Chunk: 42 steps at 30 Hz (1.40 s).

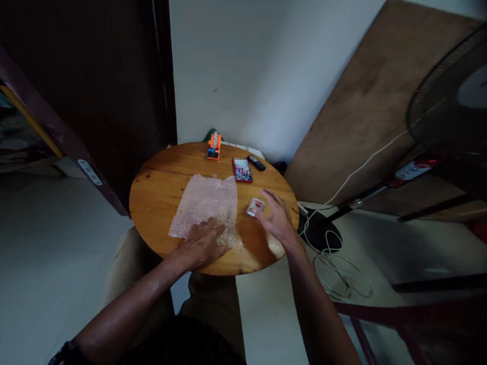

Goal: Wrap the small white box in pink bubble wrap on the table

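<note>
A sheet of bubble wrap (207, 203) lies spread over the middle of the round wooden table (155, 182). My left hand (204, 242) rests on its near edge, fingers stretched out and laid over the plastic. To the right of the sheet is a small white box with a red mark (255, 207). My right hand (277, 217) hovers at the right side of that box, thumb and fingers apart, with nothing held in them. Whether the thumb touches the box I cannot tell.
At the table's far side stand an orange tape dispenser (214, 147), a red-edged flat item with a blurred face (242, 170) and a black remote-like object (256, 162). A wall rises behind. On the right are a standing fan (449, 91) and a coiled white cable (342, 274).
</note>
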Each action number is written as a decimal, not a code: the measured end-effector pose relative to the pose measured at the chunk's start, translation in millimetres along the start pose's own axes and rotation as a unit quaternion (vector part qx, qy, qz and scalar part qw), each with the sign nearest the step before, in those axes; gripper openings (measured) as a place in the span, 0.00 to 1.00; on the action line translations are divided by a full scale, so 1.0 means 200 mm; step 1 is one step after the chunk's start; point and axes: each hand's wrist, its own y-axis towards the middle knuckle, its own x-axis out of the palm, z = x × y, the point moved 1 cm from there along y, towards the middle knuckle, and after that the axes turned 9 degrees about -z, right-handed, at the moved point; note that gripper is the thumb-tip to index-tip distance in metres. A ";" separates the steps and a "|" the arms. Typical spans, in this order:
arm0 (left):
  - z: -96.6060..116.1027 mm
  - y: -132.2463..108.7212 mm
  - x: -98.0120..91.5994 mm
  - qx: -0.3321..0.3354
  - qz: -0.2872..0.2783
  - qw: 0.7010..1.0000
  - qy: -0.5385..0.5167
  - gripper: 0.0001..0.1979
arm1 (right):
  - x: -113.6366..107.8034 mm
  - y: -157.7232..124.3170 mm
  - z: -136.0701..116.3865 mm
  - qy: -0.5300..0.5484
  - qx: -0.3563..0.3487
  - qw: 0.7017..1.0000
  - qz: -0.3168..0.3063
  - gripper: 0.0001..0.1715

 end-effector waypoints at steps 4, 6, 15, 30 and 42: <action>0.01 0.01 -0.01 -0.010 -0.005 1.000 -0.016 0.25 | 0.12 0.08 -0.26 0.027 -0.120 0.989 -0.087 0.23; 0.02 0.02 -0.01 -0.012 -0.007 1.000 -0.012 0.26 | 0.23 0.15 -0.32 0.007 -0.134 0.978 -0.158 0.25; -0.08 0.02 -0.08 -0.020 0.068 0.998 -0.005 0.20 | 0.45 0.33 -0.28 -0.063 -0.110 0.971 -0.204 0.19; -0.31 0.04 0.09 -0.018 0.110 0.991 0.069 0.30 | 0.46 0.27 -0.29 -0.053 -0.078 0.984 -0.152 0.19; -0.31 0.04 0.06 -0.032 0.110 0.992 0.057 0.30 | 0.49 0.29 -0.28 -0.041 -0.050 0.992 -0.106 0.17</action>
